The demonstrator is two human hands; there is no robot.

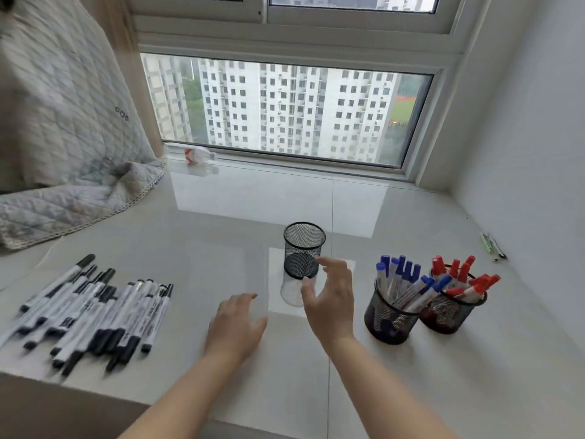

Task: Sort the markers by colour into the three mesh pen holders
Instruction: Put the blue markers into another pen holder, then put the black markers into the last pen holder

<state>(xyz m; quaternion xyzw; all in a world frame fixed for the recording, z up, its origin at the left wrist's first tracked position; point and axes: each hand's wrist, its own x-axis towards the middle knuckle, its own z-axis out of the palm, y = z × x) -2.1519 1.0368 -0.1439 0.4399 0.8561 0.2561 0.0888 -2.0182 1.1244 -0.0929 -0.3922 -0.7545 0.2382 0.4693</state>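
An empty black mesh holder [303, 250] stands upright in the middle of the glossy sill. My right hand [332, 296] hovers just in front of it and to its right, fingers spread, holding nothing. My left hand [235, 324] hangs palm-down over the sill, lower and to the left, also holding nothing. A heap of black-capped markers [91, 312] lies at the left. At the right, one mesh holder [390, 318] carries the blue markers [403, 282]. Beside it, another holder [451, 315] carries the red markers [463, 277].
A quilted blanket [63, 147] is draped at the far left. A plastic bottle [194, 154] lies along the window frame at the back. A green pen [492, 245] lies by the right wall. The sill's front edge [104, 397] runs close to my arms.
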